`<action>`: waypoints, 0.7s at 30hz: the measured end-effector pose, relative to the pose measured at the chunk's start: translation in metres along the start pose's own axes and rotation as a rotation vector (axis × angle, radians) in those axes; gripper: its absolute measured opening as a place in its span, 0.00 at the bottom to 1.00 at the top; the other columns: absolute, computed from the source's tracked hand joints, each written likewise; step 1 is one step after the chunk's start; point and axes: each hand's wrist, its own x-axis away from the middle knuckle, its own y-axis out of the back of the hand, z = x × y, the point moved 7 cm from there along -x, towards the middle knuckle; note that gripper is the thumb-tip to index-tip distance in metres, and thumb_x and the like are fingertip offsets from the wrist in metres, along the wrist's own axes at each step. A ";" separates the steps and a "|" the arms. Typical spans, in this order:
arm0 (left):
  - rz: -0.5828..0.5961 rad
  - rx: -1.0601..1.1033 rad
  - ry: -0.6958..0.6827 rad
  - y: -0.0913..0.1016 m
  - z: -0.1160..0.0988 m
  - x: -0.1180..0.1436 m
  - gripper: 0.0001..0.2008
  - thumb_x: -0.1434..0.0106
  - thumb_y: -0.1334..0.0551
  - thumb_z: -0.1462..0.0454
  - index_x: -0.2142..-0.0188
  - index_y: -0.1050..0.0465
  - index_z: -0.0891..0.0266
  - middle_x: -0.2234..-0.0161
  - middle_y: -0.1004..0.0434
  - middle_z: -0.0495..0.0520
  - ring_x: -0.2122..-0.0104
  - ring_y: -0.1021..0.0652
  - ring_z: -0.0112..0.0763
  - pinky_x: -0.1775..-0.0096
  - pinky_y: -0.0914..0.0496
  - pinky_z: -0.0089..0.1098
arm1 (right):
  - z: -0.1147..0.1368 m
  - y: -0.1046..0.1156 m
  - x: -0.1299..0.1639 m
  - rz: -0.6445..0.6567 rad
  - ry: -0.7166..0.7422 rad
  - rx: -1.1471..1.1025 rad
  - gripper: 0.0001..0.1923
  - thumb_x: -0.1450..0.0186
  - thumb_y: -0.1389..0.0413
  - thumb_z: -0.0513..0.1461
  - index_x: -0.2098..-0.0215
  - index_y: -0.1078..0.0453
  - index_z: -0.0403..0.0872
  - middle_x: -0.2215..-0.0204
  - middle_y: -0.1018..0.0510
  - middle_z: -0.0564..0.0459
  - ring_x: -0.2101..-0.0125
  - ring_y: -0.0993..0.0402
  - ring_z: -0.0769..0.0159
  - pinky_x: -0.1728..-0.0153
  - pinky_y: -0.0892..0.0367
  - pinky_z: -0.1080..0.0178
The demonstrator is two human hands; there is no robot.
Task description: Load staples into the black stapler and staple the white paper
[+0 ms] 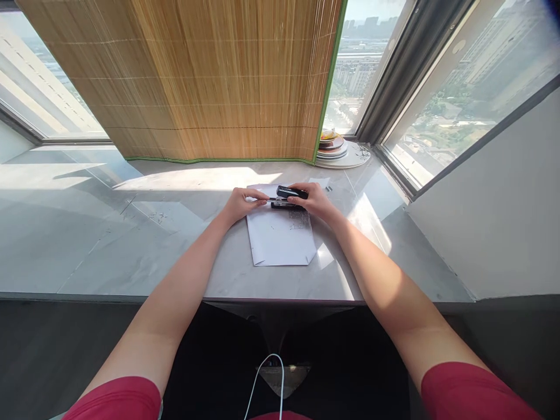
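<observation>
A black stapler [292,192] lies over a sheet of white paper [280,245], its upper arm lifted away from its base. My right hand [315,199] grips it from the right, thumb and fingers around the body. From the left, my left hand [243,204] pinches a thin metal piece [272,199] at the stapler's left end. Whether that piece is loose or part of the stapler, I cannot tell. Several loose staples [299,219] are scattered on the paper below my right hand.
A grey stone-look window ledge [131,245] carries everything. A bamboo blind [196,81] hangs in front of the window. Stacked plates [333,149] stand at the back right. More small bits [160,217] lie on the left. A white cable [266,359] loops near my lap.
</observation>
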 end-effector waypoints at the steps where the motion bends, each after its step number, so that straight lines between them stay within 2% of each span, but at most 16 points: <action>1: 0.023 0.021 -0.003 -0.002 -0.001 0.001 0.14 0.40 0.27 0.52 0.60 0.13 0.57 0.59 0.13 0.57 0.56 0.16 0.43 0.51 0.23 0.43 | -0.004 0.006 0.002 0.003 -0.014 -0.035 0.21 0.37 0.35 0.49 0.52 0.18 0.46 0.58 0.15 0.47 0.58 0.21 0.54 0.54 0.30 0.55; 5: 0.100 0.065 -0.005 -0.012 -0.005 0.002 0.17 0.40 0.27 0.52 0.57 0.15 0.59 0.60 0.13 0.57 0.57 0.15 0.43 0.51 0.22 0.43 | -0.006 0.012 0.006 0.035 -0.018 -0.109 0.22 0.39 0.33 0.50 0.52 0.18 0.45 0.58 0.15 0.47 0.57 0.20 0.54 0.54 0.28 0.55; 8: 0.046 0.091 -0.045 -0.013 -0.009 0.000 0.25 0.45 0.23 0.56 0.50 0.22 0.57 0.57 0.15 0.55 0.60 0.16 0.37 0.54 0.23 0.40 | 0.013 0.000 0.005 0.058 0.077 -0.096 0.21 0.38 0.33 0.51 0.53 0.18 0.46 0.60 0.15 0.47 0.60 0.21 0.57 0.57 0.28 0.58; 11: 0.027 0.071 -0.070 -0.013 -0.010 -0.003 0.26 0.49 0.21 0.57 0.53 0.26 0.57 0.55 0.19 0.53 0.62 0.18 0.33 0.55 0.27 0.37 | 0.032 -0.015 0.003 0.056 0.156 -0.057 0.21 0.37 0.34 0.52 0.54 0.18 0.45 0.63 0.16 0.49 0.64 0.22 0.61 0.60 0.29 0.60; 14: 0.014 0.145 -0.055 -0.007 -0.007 -0.006 0.25 0.49 0.21 0.56 0.56 0.27 0.58 0.58 0.20 0.53 0.63 0.20 0.32 0.59 0.29 0.33 | 0.034 -0.022 0.001 -0.013 0.118 -0.063 0.23 0.36 0.35 0.53 0.53 0.18 0.46 0.63 0.16 0.49 0.64 0.21 0.60 0.60 0.29 0.60; 16: -0.111 0.248 -0.045 0.008 -0.004 -0.007 0.24 0.46 0.22 0.54 0.57 0.28 0.59 0.59 0.21 0.54 0.63 0.22 0.31 0.61 0.31 0.31 | 0.032 -0.029 -0.001 -0.064 0.066 -0.070 0.23 0.35 0.36 0.53 0.50 0.19 0.47 0.59 0.15 0.49 0.60 0.20 0.58 0.58 0.28 0.59; 19: -0.379 0.366 -0.013 0.034 0.006 -0.006 0.16 0.37 0.30 0.51 0.63 0.29 0.59 0.65 0.25 0.52 0.68 0.26 0.28 0.65 0.34 0.30 | 0.034 -0.048 -0.005 -0.070 0.030 0.019 0.20 0.35 0.36 0.50 0.50 0.19 0.49 0.56 0.15 0.48 0.57 0.20 0.55 0.54 0.28 0.57; 21: -0.451 0.413 0.015 0.040 0.011 -0.005 0.15 0.33 0.35 0.51 0.68 0.31 0.59 0.71 0.29 0.50 0.72 0.30 0.27 0.68 0.35 0.30 | 0.038 -0.061 -0.006 -0.052 0.030 0.102 0.17 0.35 0.35 0.48 0.51 0.19 0.50 0.57 0.15 0.49 0.57 0.20 0.55 0.54 0.29 0.57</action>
